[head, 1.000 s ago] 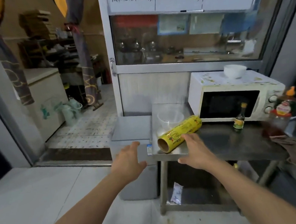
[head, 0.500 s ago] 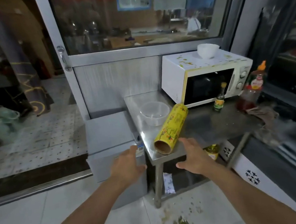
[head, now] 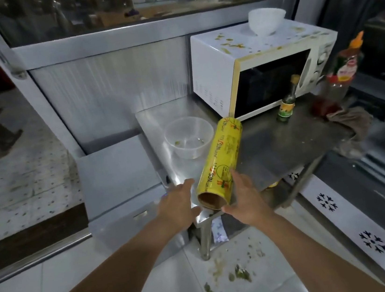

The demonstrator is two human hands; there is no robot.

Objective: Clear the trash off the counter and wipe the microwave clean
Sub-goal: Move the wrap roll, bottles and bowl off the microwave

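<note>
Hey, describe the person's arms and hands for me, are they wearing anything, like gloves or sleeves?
Both forearms are bare right up to the bottom edge of the picture: no sleeves or cuffs show. The left hand and the right hand wear no gloves. No watch, bracelet or ring shows on the sides facing the camera.

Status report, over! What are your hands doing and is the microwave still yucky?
Left hand and right hand open, flanking the yellow wrap roll. Microwave top stained, white bowl on it. Nothing gripped.
</note>
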